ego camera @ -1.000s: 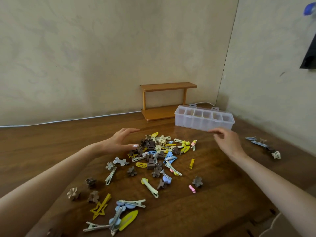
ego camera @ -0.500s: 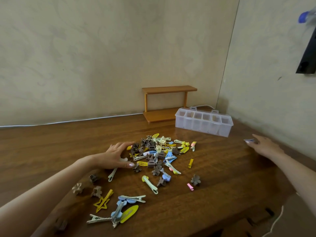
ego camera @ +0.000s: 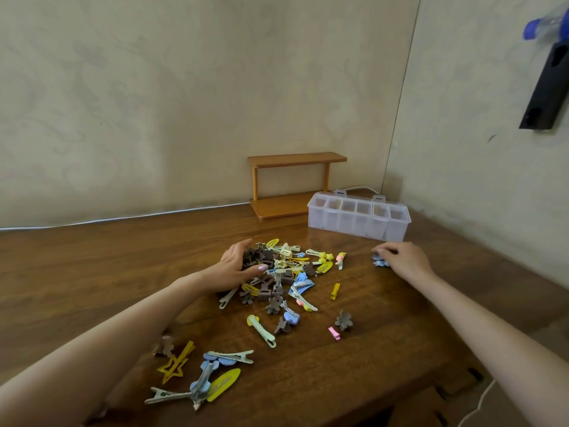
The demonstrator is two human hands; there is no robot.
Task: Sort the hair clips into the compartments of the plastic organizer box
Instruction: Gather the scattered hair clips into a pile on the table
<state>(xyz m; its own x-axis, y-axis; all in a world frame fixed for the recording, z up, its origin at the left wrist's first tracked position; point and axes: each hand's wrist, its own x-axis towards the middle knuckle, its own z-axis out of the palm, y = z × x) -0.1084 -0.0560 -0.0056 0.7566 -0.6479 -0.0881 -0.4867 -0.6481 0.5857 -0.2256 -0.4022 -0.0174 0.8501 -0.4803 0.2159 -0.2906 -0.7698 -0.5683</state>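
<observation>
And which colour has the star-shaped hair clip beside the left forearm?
Yellow. The star-shaped hair clip shows best in the head view, the only one.

Left grip against hair clips, right grip round blue clips.

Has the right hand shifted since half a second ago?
Yes. The right hand moved left, from right of the organizer box to just in front of its right end, holding blue clips.
</observation>
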